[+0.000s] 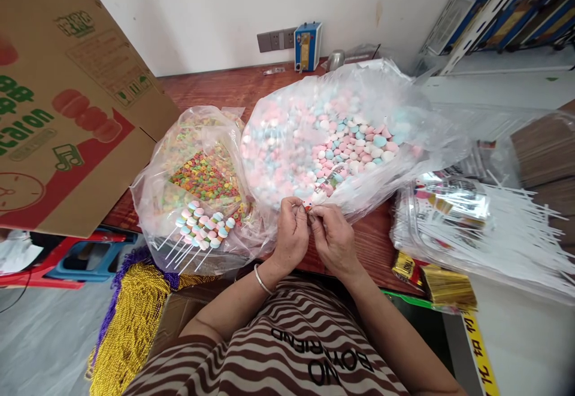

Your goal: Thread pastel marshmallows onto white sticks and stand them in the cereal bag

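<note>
My left hand (291,234) and my right hand (335,241) meet at the table's front edge, fingertips pinched together. Between them is the end of a small clear printed packet (330,181), which reaches away from me over a large bag. What is inside the packet is hard to make out. Just beyond my fingers lies that large clear bag of pink, white and blue candies (354,150). To the left, a clear bag of small colourful rings (209,177) lies open. Candy skewers on white sticks (204,225) rest on its near side.
A big cardboard box (90,108) stands at the left. At the right, a clear tray (404,228) holds white sticks (507,234) and shiny packets, with gold twist ties (449,288) by its near side. A blue device (308,47) stands against the wall.
</note>
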`<action>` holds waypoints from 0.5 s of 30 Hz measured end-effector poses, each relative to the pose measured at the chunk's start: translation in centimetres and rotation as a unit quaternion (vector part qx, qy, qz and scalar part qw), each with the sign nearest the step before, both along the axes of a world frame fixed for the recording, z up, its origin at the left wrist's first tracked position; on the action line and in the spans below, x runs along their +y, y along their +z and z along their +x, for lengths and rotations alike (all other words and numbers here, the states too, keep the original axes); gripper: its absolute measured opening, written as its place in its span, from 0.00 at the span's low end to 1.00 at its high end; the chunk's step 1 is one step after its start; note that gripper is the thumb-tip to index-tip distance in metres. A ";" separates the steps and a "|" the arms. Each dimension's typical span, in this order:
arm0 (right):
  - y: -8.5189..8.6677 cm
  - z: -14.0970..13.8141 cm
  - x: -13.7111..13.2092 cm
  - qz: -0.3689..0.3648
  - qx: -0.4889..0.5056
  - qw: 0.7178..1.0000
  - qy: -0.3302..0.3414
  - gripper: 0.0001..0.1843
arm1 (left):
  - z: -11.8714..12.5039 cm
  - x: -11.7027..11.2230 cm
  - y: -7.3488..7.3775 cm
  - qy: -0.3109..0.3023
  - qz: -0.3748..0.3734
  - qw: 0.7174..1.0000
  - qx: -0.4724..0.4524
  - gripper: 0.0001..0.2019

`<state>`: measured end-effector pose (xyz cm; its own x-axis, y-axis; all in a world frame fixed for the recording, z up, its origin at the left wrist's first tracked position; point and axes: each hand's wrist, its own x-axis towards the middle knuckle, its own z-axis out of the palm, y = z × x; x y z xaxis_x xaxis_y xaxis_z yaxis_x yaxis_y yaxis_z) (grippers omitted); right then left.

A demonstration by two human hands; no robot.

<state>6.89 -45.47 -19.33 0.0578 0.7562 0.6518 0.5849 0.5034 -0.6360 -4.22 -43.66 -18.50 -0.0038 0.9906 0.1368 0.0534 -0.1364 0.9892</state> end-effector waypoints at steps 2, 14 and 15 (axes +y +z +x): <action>-0.3 0.3 0.1 -0.005 -0.003 1.000 0.006 0.08 | 0.0 -0.2 -0.4 -0.020 -0.027 0.999 -0.034 0.08; -0.4 1.4 -0.2 -0.042 0.104 0.993 0.045 0.06 | -0.5 0.6 -2.3 -0.079 0.009 0.988 -0.130 0.05; -0.3 1.4 -0.2 -0.075 0.158 0.983 0.054 0.07 | -0.7 0.6 -2.5 -0.080 0.018 0.990 -0.112 0.05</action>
